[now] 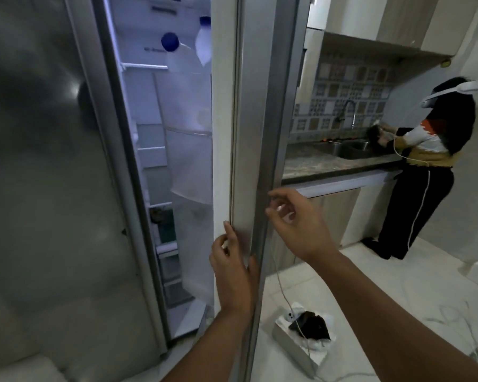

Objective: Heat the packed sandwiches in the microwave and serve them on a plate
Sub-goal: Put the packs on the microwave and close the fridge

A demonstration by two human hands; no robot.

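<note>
Dim overall, cool and grey. Brightest inside the open fridge [160,133], lit bluish-white from within. Soft glare on the steel door [39,106]. Slight motion blur on both hands; straight lines bowed toward the edges.

Place: a home kitchen.
Fridge [138,161]: tall, side-by-side, one door [260,133] open, lit shelves inside.
Counter [329,164]: stone-look top with a steel sink [351,148] and curved tap [349,111].
Wall: patterned tiles [351,86] behind the sink.
Cupboards [384,20]: pale wood, above and below the counter.
Floor [384,285]: light tiles.
Person [431,166]: stands at the sink.
</note>
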